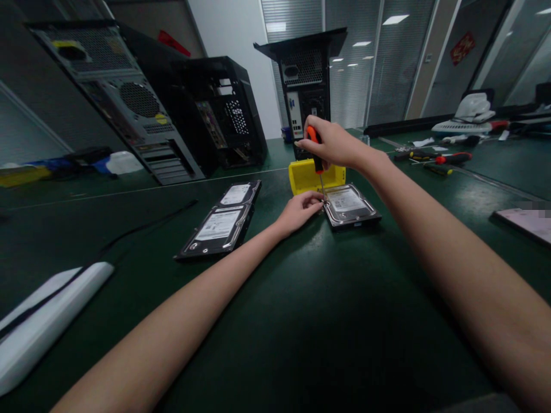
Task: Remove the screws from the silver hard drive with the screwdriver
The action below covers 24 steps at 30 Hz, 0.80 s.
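Note:
My right hand (329, 140) is wrapped round the handle of an orange and black screwdriver (317, 156), held upright. The screwdriver's tip points down at the left edge of a hard drive (348, 202) lying label up on the table. Beside that same edge is my left hand (302, 209), its fingers drawn together near the tip; what they hold, if anything, is too small to make out. Just behind the drive stands an open yellow box (303, 176). Two more hard drives (219, 225) (236, 194) lie in a row left of my left hand.
Open computer cases (230, 109) (305, 74) and a tilted one (142, 103) stand at the back. Pliers and screwdrivers (451, 158) lie at the right, near a pinkish flat object (527, 222). A white object (55, 315) with a black cable is at the left.

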### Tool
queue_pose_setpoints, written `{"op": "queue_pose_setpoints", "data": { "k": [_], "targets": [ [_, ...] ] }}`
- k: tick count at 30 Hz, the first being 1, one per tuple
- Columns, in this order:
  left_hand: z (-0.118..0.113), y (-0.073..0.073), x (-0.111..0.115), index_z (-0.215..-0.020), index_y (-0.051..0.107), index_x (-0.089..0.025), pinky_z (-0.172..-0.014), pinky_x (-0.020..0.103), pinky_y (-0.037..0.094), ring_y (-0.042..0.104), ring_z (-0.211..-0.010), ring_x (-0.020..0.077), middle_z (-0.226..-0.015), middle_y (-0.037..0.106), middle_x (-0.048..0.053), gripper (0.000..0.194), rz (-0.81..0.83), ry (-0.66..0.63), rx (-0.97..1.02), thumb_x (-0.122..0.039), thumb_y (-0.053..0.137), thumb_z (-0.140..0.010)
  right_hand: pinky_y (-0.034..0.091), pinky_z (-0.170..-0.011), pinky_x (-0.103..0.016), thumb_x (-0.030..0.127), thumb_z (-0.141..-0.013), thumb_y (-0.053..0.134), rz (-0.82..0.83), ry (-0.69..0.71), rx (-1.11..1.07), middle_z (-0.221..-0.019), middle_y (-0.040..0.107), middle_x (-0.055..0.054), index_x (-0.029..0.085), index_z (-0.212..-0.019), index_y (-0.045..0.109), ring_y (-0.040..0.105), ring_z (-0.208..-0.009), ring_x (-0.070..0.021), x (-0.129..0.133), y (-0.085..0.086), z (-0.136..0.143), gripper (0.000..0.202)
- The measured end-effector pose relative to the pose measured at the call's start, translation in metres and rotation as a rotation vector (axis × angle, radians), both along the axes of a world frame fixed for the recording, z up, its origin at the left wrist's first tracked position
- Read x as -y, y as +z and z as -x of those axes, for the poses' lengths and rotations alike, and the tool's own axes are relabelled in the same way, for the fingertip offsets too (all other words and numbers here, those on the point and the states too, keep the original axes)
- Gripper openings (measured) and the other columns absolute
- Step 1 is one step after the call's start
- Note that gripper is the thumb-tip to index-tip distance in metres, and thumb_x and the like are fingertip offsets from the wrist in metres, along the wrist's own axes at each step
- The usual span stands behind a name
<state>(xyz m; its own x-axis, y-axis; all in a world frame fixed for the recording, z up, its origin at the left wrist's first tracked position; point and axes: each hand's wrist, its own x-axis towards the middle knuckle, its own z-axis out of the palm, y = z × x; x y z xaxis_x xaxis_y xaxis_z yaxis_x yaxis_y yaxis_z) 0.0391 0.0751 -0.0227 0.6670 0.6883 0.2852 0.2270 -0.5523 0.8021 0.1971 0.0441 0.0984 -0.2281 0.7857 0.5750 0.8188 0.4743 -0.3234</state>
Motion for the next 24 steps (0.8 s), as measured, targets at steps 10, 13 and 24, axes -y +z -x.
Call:
{"op": "queue_pose_setpoints", "data": {
  "k": [10, 13, 24],
  "targets": [
    [0.0007, -0.0005, -0.0014, -0.106, 0.062, -0.011, -0.073, 0.027, 0.046, 0.059, -0.076, 0.0138, -0.087, 0.065, 0.006, 0.029, -0.004, 0.005, -0.015, -0.028, 0.057, -0.083, 0.049, -0.079, -0.043, 0.043, -0.088, 0.047, 0.000, 0.003, 0.002, -0.079, 0.054, -0.005, 0.016, -0.101, 0.050, 0.060, -0.078, -0.0192, -0.0014, -0.0004, -0.0006, 0.031],
    [0.0005, 0.0000, -0.0007, -0.105, 0.062, -0.011, -0.074, 0.028, 0.046, 0.059, -0.077, 0.0141, -0.086, 0.065, 0.006, 0.028, 0.001, 0.010, -0.015, -0.028, 0.057, -0.083, 0.049, -0.079, -0.041, 0.044, -0.088, 0.046, 0.003, 0.000, 0.008, -0.080, 0.054, -0.005, 0.016, -0.101, 0.049, 0.060, -0.077, -0.0187, -0.0008, -0.0005, -0.0006, 0.031],
    [0.0008, 0.0023, 0.0005, -0.106, 0.063, -0.011, -0.073, 0.028, 0.046, 0.059, -0.077, 0.0143, -0.085, 0.065, 0.005, 0.028, -0.019, 0.000, -0.031, -0.027, 0.055, -0.084, 0.050, -0.081, -0.043, 0.042, -0.088, 0.047, 0.023, 0.000, 0.017, -0.084, 0.056, -0.007, 0.016, -0.103, 0.050, 0.061, -0.082, -0.0211, 0.0020, 0.0015, 0.0003, 0.030]
  ]
}}
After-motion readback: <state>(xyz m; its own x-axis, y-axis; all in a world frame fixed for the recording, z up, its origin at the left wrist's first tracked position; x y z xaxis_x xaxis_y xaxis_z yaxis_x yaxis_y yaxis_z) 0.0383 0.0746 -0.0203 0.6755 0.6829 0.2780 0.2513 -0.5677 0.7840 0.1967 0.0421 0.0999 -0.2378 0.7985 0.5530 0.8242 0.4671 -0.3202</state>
